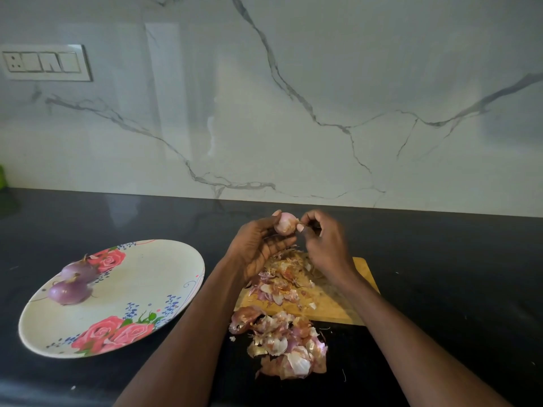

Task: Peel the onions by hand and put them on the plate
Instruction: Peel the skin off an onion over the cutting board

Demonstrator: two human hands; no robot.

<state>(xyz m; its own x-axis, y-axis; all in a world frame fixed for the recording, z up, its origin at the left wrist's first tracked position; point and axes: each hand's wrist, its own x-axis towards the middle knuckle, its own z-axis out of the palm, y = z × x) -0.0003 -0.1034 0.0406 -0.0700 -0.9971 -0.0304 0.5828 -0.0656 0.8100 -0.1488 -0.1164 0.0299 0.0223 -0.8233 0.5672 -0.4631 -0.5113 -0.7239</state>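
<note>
Fingers (307,227) pinching skin — onion (284,224) cupped

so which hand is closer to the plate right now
Left. The left hand is up over the near end of the cutting board, holding an onion, just right of the plate. The right hand sits farther right, picking at the onion's skin.

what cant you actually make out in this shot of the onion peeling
- Head view: the near side of the onion is hidden by the left hand cupping it.
- What the right hand pinches at the onion's tip is too small to tell.
- Part of the cutting board is covered by the peel pile and both forearms.
- The green object is cut off by the left edge.
</note>
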